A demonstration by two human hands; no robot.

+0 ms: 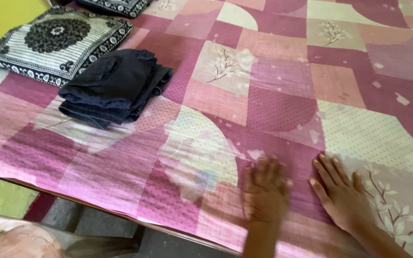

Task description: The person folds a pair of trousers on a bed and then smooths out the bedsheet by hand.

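Both hands, left [265, 188] and right [341, 193], lie flat with fingers spread on the pink bedsheet [273, 100], well apart from the folded dark clothes [115, 88].

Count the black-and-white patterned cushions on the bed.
2. One cushion lies whole at the top left, beside the folded dark clothes; a second cushion is cut off by the top edge. More may lie out of view.
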